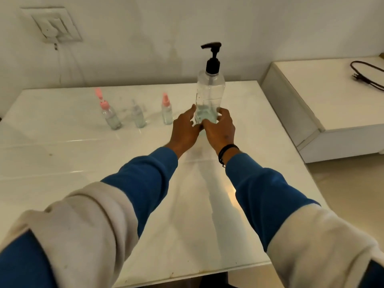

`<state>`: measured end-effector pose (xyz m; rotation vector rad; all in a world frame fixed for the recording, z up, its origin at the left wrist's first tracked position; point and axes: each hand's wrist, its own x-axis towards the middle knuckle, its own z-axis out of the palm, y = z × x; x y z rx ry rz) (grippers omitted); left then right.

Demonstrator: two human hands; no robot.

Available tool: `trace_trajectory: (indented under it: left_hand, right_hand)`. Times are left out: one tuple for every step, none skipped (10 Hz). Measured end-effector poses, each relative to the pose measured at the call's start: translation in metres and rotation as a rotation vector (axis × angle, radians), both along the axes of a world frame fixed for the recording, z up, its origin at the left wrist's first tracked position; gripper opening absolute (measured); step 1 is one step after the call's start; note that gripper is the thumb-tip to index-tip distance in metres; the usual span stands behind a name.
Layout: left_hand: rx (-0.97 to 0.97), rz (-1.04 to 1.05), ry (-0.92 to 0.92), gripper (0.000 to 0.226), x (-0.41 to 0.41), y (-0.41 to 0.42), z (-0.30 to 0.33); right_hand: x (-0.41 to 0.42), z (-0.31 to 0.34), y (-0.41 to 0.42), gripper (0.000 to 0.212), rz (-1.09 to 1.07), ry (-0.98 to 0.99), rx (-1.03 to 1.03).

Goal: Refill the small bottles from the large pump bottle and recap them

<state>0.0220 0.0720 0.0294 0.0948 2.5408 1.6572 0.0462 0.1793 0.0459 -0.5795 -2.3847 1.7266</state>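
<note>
Blue sleeves [143,183] reach over the white table [62,159]; the left hand [184,129] and right hand [220,132] curl round the base of the upright pump bottle [210,94]. Hold it low and level while moving toward the three small bottles [138,116] just left.

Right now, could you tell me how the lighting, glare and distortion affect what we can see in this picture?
Head view: dim, warm light; a glare patch on the table near the right sleeve; wide-angle bending curves the table edges; the small bottles look soft and pale, their liquid levels hard to read; the pump bottle is sharper, both hands, left and right, around its base.
</note>
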Motion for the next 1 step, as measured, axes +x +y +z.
trace_trajectory:
  left_hand:
    - [0.018,0.071,-0.032,0.059,0.0305,-0.0184,0.0081]
  right_hand:
    - [0.0246,0.0088,-0.0052,0.062,-0.05,-0.07,-0.019]
